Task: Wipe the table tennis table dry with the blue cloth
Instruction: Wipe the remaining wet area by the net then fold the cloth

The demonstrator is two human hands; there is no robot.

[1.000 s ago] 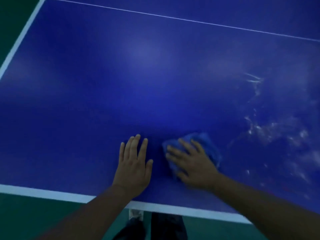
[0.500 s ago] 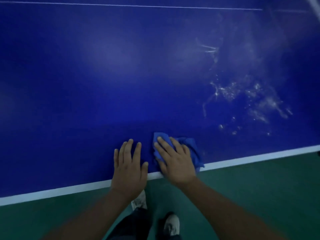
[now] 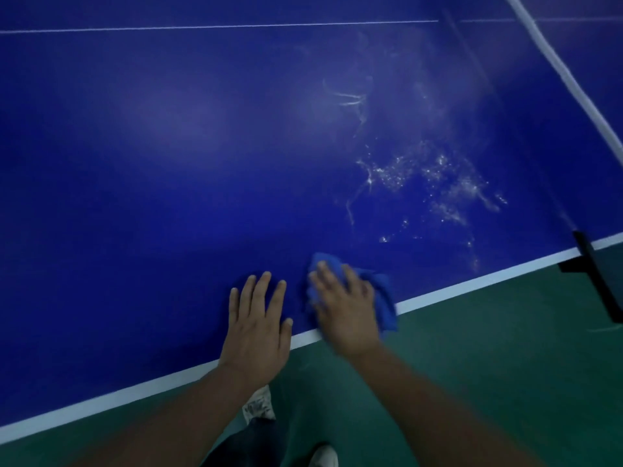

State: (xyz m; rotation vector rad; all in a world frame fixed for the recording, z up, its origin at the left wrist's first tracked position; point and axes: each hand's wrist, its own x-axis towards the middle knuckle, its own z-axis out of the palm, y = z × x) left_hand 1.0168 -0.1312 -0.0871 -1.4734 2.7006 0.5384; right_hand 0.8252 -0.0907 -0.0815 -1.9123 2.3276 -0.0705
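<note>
Left grip (image 3: 258, 326) lies flat on tabletop (image 3: 151, 156) near front edge, fingers straight & spread, holding nothing. Right grip (image 3: 347, 313) just beside it, blurred, fingers straight, pressing cloth (image 3: 384, 298) onto tabletop at white edge line (image 3: 472, 281); cloth's rt corner sticks out past the edge. Water drops (image 3: 421, 176) glint farther in, to the rt, apart from cloth. Black net clamp (image 3: 593, 274) at far rt.

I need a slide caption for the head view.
Right hand presses the blue cloth at the table edge, left hand flat beside it, water droplets farther right.
</note>
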